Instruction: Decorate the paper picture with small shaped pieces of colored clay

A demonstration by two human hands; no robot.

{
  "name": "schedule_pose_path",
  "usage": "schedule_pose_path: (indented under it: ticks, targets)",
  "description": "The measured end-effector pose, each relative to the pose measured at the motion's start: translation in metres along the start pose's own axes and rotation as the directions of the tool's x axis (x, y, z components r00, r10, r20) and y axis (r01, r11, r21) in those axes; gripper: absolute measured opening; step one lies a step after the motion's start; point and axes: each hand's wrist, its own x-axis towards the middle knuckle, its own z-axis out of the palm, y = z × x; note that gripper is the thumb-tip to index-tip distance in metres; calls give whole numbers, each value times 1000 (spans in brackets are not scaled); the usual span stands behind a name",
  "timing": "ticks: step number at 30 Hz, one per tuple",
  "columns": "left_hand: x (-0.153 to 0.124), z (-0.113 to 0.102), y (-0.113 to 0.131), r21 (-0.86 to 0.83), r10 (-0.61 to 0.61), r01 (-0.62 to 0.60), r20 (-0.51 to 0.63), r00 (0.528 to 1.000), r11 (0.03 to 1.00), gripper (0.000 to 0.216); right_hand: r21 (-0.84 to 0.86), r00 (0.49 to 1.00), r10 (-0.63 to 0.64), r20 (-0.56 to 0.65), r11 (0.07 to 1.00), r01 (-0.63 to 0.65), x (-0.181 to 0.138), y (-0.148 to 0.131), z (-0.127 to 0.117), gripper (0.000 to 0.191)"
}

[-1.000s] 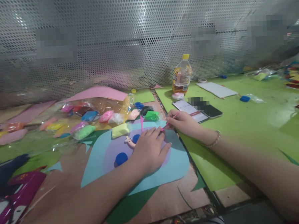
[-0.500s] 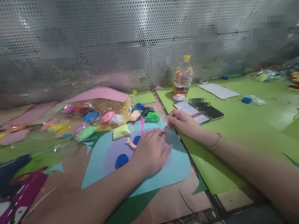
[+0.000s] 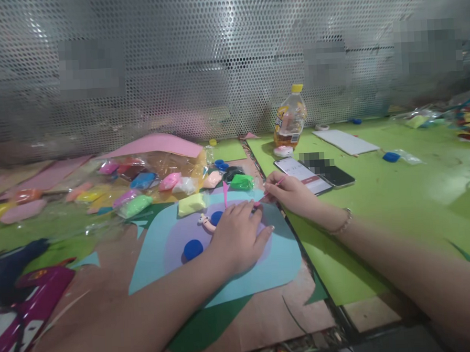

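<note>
My left hand [image 3: 238,236] lies flat, fingers spread, on a lilac paper shape [image 3: 175,237] that rests on a light blue sheet [image 3: 274,260]. Beside its fingers sit two blue clay discs [image 3: 193,249] and a small pink clay figure [image 3: 204,221]. My right hand [image 3: 289,193] pinches a thin pink tool [image 3: 268,191], whose tip touches the paper near my left fingertips. An upright pink sliver [image 3: 224,194] stands just behind the lilac shape.
Packets of coloured clay [image 3: 141,194] in clear wrap lie to the left, with pink paper [image 3: 154,144] behind. Two phones [image 3: 315,172] and a yellow-capped bottle [image 3: 290,119] stand on the green mat [image 3: 397,199] at right. A perforated metal wall closes off the back.
Both hands stay almost where they were; only the view has shifted slightly.
</note>
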Motion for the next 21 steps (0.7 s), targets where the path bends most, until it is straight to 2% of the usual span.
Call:
schedule_pose_path:
  ticks: [9,14,21]
  targets:
    - [1,0,0,17,6,-6,-2,1000,1000,48,-82,999,-34,12,996,35,-2,-2,0,11]
    - [0,1,-1,13,4,-4,-3,1000,1000,48,-52,1000,-12,-18,999,11,-1,-2,-1,12]
    - [1,1,0,18,5,-5,-8,1000,1000,48,-41,1000,-19,2,999,19,-2,-2,0,12]
